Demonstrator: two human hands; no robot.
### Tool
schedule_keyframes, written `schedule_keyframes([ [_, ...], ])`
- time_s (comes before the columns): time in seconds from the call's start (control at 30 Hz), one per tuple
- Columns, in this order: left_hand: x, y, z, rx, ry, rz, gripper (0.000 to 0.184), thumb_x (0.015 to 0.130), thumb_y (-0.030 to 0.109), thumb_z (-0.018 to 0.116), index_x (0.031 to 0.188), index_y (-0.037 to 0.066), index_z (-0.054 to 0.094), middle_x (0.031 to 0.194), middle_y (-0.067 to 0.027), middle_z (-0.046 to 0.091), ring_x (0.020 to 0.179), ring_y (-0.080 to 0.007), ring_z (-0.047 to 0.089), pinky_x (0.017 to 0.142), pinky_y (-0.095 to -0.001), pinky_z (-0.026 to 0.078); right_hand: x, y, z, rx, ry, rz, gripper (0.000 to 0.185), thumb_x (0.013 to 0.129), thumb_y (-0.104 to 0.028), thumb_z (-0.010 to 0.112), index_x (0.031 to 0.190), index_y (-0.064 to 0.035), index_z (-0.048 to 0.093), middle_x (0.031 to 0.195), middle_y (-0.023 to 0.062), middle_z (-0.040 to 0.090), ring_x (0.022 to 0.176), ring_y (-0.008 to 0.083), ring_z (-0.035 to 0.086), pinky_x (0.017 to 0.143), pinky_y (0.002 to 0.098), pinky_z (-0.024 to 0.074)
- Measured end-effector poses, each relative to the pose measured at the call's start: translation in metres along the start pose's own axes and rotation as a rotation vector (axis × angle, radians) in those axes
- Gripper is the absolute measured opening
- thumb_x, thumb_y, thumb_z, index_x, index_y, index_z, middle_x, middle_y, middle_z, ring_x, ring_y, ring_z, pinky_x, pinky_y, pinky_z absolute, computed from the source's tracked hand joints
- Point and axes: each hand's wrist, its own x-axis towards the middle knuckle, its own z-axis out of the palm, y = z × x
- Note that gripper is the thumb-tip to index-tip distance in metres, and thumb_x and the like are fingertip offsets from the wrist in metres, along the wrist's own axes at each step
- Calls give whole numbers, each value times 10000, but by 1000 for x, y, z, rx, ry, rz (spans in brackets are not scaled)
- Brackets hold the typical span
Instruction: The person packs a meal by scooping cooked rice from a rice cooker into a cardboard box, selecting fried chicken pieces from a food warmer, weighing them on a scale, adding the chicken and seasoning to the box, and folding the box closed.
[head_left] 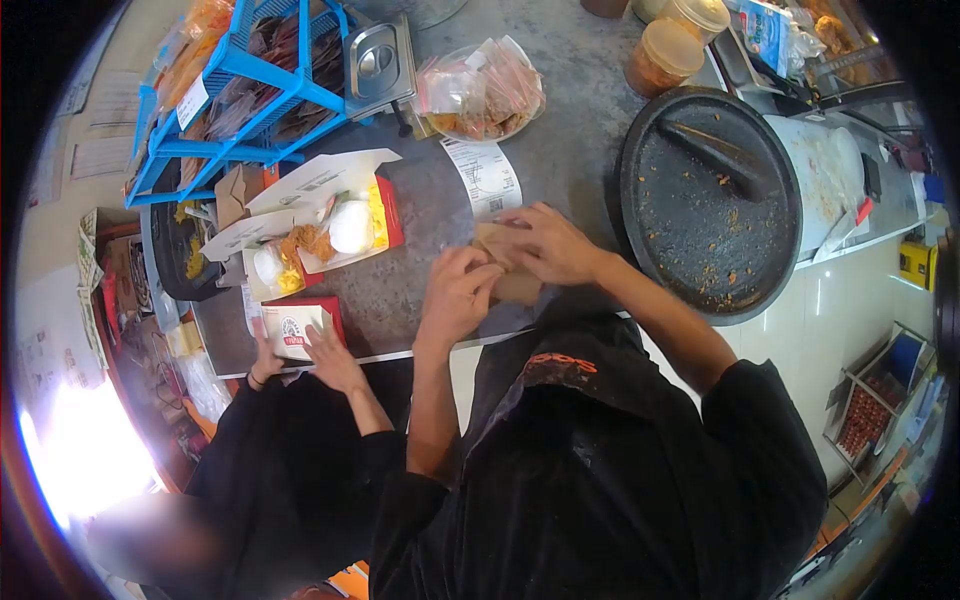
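Observation:
A brown paper piece [517,287], possibly a small bag, is between my two hands at the counter's front edge. My left hand [460,292] has its fingers curled and pinched at the paper's left side. Over its upper part, my right hand [550,245] bends its fingers around the top edge. The fingers partly cover the paper, so its full shape and any contents are hidden. Just beyond my hands lies a printed receipt [482,175] on the grey counter [420,260].
At my left, a co-worker's hands touch a closed red-and-white box [290,328]. Open food boxes [385,215] sit behind it. A blue rack [240,60], a metal container [378,65] and a plate of packets [485,90] stand farther back. A large stone mortar [710,255] is at right.

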Motion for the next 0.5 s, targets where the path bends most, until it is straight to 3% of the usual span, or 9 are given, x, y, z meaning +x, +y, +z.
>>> schedule_keyframes([
  [0.1, -3, -6, -15, 98, 106, 32, 172, 739, 1, 671, 885, 78, 721, 960, -71, 610, 862, -258, 549, 792, -369, 442, -16, -46, -17, 151, -93, 435, 380, 780, -198, 689, 1154, -154, 635, 1251, 103, 492, 1107, 328, 501, 963, 453, 392],
  [0.13, -3, -8, -15, 145, 163, 69, 208, 745, -5, 674, 932, 75, 715, 993, -86, 613, 834, -253, 571, 758, -352, 466, -21, -46, -9, 11, -9, 296, 449, 739, -233, 731, 1168, -148, 624, 1223, 89, 487, 1121, 326, 488, 950, 460, 391],
  [0.23, -12, -10, 4, -65, 251, -96, 232, 747, 8, 696, 973, 61, 697, 975, -98, 625, 789, -245, 599, 710, -327, 496, -21, -42, -2, -146, 161, 69, 467, 706, -250, 754, 1143, -146, 628, 1179, 85, 499, 1113, 317, 484, 944, 471, 374],
  [0.27, -16, -7, 6, -137, 226, -174, 206, 755, 50, 707, 959, 45, 681, 947, -121, 631, 858, -319, 618, 748, -372, 505, -16, -40, -2, -130, 139, 52, 440, 698, -256, 757, 1107, -145, 639, 1149, 84, 515, 1102, 310, 486, 942, 470, 366],
  [0.37, -20, 2, 4, -83, 271, -162, 226, 753, 8, 710, 975, 29, 678, 894, -104, 646, 741, -210, 638, 645, -291, 510, -4, -38, -4, -77, 92, -12, 347, 680, -249, 763, 995, -139, 668, 1039, 68, 561, 1043, 288, 497, 931, 461, 348],
  [0.5, -20, 4, 12, -82, 343, -246, 148, 764, 4, 702, 912, 15, 693, 852, -104, 661, 694, -187, 635, 614, -272, 500, -1, -42, 1, -2, 70, -61, 181, 690, -190, 750, 837, -118, 674, 872, 26, 587, 937, 260, 508, 900, 438, 346],
])
